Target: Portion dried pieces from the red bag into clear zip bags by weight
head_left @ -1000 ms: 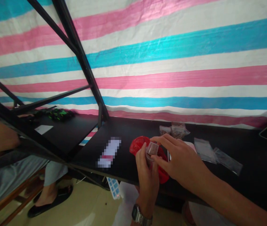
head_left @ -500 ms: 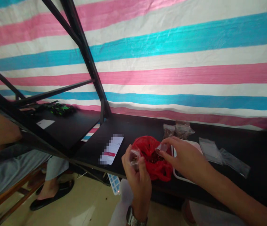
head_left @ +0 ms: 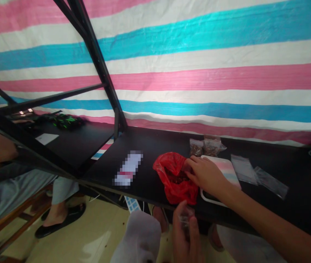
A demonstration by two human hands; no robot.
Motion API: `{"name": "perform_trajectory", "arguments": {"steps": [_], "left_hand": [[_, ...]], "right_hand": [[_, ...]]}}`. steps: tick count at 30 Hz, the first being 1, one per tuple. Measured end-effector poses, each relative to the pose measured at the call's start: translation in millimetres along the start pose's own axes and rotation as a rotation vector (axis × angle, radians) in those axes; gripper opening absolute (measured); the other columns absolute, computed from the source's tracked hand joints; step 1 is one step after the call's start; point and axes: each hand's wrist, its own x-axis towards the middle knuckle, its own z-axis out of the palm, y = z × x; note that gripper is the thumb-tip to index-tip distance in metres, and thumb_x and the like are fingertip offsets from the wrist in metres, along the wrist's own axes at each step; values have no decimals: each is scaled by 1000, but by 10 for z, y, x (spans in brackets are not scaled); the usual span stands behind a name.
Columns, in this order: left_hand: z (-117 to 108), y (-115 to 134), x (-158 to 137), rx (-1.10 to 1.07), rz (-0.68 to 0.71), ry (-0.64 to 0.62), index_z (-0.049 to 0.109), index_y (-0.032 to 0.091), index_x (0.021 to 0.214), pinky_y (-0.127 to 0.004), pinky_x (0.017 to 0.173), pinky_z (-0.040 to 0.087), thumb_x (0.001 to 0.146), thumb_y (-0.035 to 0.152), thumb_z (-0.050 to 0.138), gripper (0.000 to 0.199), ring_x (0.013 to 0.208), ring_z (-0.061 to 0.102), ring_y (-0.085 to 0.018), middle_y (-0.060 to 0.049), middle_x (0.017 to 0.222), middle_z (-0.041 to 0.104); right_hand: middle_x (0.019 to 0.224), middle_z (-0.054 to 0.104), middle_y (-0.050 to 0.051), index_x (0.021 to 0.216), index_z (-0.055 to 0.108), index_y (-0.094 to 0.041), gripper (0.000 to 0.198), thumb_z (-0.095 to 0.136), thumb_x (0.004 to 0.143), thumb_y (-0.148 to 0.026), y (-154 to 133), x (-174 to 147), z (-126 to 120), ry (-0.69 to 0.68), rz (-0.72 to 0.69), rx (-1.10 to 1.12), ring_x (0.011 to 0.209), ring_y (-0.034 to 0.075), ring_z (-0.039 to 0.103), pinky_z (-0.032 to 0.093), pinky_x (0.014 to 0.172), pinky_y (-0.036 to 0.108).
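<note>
A red plastic bag (head_left: 172,188) sits open on the black table, with small brown bits (head_left: 179,179) inside. My right hand (head_left: 207,175) reaches into its mouth from the right, fingers closed on a small clear plastic cup mostly hidden by the fingers and the bag. Below the table's front edge, my left hand (head_left: 187,235) grips a small clear plastic bag (head_left: 185,218) between thumb and fingers. What lies inside that clear bag is too dim to make out.
Two filled clear bags (head_left: 211,146) lie behind the red bag. A white-rimmed tray (head_left: 218,201) and flat clear bags (head_left: 244,170) are to the right. A phone (head_left: 129,168) lies left. Beyond a black metal frame (head_left: 100,69), a person (head_left: 62,191) sits.
My left hand has moved down and right, away from the red bag, with the clear bag. My right hand has lowered the cup into the red bag's mouth. The view has shifted slightly.
</note>
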Motion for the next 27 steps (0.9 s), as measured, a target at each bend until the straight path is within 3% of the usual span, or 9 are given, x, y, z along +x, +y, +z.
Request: {"name": "perform_trajectory", "arguments": {"steps": [5,9,15,21,27], "left_hand": [[135,-31,-13,-10,-124,-94,66,21,133,-35,88,58,87,76,65,72,99,72,-26,-13,111,74],[64,193,245,-9,-37,15,65,22,132,-36,91,58,90,76,61,68,104,72,-25,-12,111,75],[-107,451,590,22,41,142,68,18,121,-35,79,61,86,80,62,72,91,72,-22,-13,113,74],[-204,621,698,-69,42,156,70,18,123,-37,100,59,90,73,64,64,118,71,-26,-14,128,74],[-208,649,725,-106,-17,192,71,18,122,-43,105,56,95,67,60,57,117,72,-29,-15,126,75]], "right_hand": [[106,74,9,107,73,-20,11,69,98,-24,14,-95,-50,-49,-4,64,98,25,70,43,86,35],[102,74,7,104,74,-21,9,71,97,-25,23,-159,-30,-15,-13,92,94,24,69,43,84,34],[110,74,9,111,73,-21,14,69,99,-27,-80,-80,86,162,-1,158,102,26,68,44,89,37],[115,76,9,113,71,-20,16,67,100,-29,-327,114,221,104,14,224,107,27,70,45,89,37],[112,78,7,111,71,-22,18,71,96,-32,-352,151,215,35,108,364,99,24,73,45,81,33]]}}
